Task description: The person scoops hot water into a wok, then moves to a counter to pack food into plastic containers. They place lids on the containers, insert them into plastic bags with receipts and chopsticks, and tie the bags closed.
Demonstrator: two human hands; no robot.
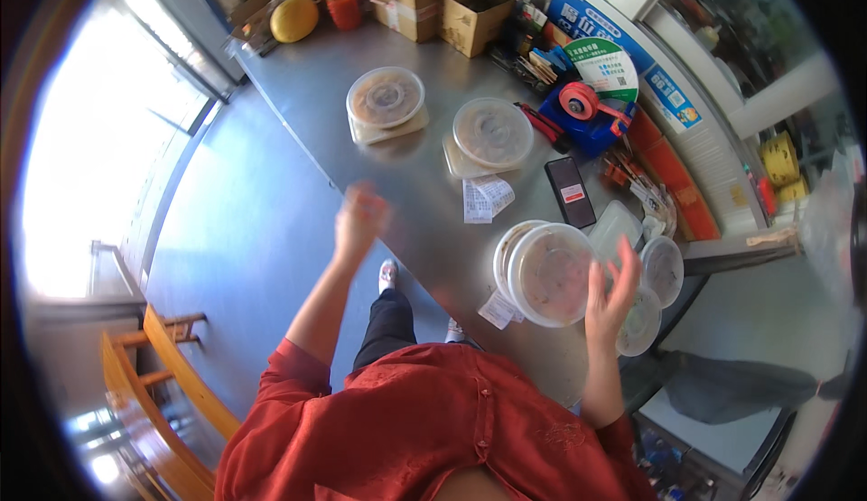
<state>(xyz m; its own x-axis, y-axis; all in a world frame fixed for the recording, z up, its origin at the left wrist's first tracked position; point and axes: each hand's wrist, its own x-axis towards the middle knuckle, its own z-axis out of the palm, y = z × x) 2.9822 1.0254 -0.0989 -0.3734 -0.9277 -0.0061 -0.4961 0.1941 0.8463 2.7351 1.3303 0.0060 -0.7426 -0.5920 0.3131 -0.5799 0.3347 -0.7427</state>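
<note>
My left hand (362, 219) is blurred in motion over the edge of the metal table (399, 196); no object shows in it. My right hand (613, 291), fingers spread, is beside a round lidded plastic container (550, 275); whether they touch I cannot tell. Another round container sits partly under that one, with a printed paper slip (498, 310) by it. Farther back, a round lidded container (493, 133) rests on a rectangular one (460, 161), near paper slips (478, 204). A similar round container (385, 97) sits on a rectangular container (399, 128) at the back left.
A black phone (570, 192) lies near a blue tape dispenser (588, 118) and red-handled pliers or cutters (544, 127). Cardboard boxes (413, 0), an orange bottle (343, 3) and a yellow melon (294, 19) line the back. More round containers (661, 271) stand at the right; a wooden bench (183, 372) is at lower left.
</note>
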